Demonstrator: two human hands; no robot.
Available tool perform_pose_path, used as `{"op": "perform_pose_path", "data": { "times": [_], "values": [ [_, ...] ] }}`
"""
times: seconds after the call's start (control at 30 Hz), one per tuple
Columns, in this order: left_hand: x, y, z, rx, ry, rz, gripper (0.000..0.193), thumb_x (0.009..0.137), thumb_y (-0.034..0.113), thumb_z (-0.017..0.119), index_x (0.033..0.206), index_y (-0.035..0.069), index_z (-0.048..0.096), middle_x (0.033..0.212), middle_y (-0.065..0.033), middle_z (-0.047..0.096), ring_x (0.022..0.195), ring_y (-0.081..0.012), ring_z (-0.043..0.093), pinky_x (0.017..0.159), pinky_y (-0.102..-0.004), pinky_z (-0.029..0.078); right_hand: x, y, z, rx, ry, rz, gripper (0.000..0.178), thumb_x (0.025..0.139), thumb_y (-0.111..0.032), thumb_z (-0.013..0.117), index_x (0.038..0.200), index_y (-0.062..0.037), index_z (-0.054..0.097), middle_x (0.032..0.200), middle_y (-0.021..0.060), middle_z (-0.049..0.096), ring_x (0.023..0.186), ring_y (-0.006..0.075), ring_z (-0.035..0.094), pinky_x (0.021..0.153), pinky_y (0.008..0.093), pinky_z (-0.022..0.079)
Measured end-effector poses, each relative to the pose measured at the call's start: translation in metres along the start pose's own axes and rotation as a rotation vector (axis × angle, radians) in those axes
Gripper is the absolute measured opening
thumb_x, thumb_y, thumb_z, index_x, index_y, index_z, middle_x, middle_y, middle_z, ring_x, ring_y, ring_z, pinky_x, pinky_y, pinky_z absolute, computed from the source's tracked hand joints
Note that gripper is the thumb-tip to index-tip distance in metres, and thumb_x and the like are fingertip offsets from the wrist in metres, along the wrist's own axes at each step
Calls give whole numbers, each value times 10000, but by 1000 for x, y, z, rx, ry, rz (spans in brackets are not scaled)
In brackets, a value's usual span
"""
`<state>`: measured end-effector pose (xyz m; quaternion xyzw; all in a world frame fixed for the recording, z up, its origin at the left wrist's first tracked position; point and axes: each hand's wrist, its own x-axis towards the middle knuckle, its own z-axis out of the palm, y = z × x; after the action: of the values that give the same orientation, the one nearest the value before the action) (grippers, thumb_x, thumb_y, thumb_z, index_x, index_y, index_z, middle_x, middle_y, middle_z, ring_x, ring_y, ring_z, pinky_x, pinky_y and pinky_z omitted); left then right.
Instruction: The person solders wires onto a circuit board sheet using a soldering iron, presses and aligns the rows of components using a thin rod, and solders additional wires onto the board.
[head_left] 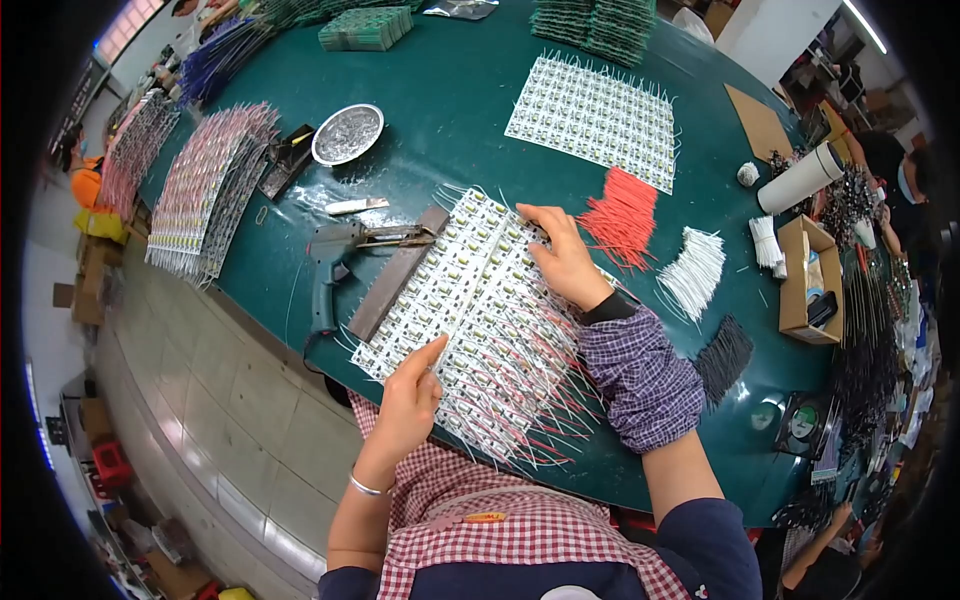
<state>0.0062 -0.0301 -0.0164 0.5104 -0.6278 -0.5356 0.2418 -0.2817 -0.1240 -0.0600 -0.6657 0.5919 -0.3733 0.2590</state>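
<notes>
In front of me lies a white panel of small circuit boards (pixel 425 300), with yellowish parts in rows. Against its right side is a similar board section with red and white wires (pixel 510 375) sticking out; a seam runs between them. My left hand (pixel 408 400) touches the near end of that seam, index finger stretched out and the other fingers loosely bent. On the far right part of the boards rests my right hand (pixel 568 262), its fingers and thumb spread. A dark metal bar (pixel 385 295) lies along the panel's left edge. Beside it is a grey-green soldering gun (pixel 330 270).
Cut wires lie at right: red (pixel 622 220), white (pixel 692 272) and black (pixel 723 360). Farther off are another white board panel (pixel 595 120), a metal dish (pixel 347 135) and stacked wired panels (pixel 210 190). A cardboard box (pixel 808 280) stands at right, near other people.
</notes>
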Motion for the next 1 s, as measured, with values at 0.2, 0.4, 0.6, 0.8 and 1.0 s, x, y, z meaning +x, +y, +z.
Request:
{"op": "perform_pose_path", "data": {
  "times": [0.2,0.4,0.6,0.8,1.0],
  "values": [
    [21,-1,7,2,-9,97,455,964,-63,443,1398,21,551,736,-2,558,544,-43,424,494,-218,363,-1,1,1,39,24,18,534,845,44,563,1371,-33,525,1259,135,552,1216,286,515,1079,377,396],
    [15,-6,6,-274,-23,-56,470,966,-87,425,1412,18,531,895,-43,583,622,-59,470,535,-219,406,1,2,2,78,27,28,531,848,60,562,1370,-28,521,1231,133,554,1188,271,533,1063,372,413],
    [2,-2,7,-264,81,-81,457,967,-86,425,1397,12,546,769,-3,534,621,-45,449,523,-206,377,-1,2,2,38,50,32,522,850,43,578,1364,-26,526,1233,133,551,1180,270,533,1061,371,417],
    [5,-8,6,-88,67,-20,465,945,-96,422,1379,0,558,761,-7,550,639,-48,460,556,-216,394,0,1,4,81,51,34,518,846,36,587,1358,-25,533,1234,133,551,1179,269,534,1058,373,420],
    [13,2,3,-252,-14,-95,459,946,-113,422,1377,-16,548,946,-49,602,661,-52,485,528,-205,397,-1,3,2,97,60,47,520,844,48,582,1356,-28,534,1221,130,560,1173,263,543,1056,366,421]
  ]
}}
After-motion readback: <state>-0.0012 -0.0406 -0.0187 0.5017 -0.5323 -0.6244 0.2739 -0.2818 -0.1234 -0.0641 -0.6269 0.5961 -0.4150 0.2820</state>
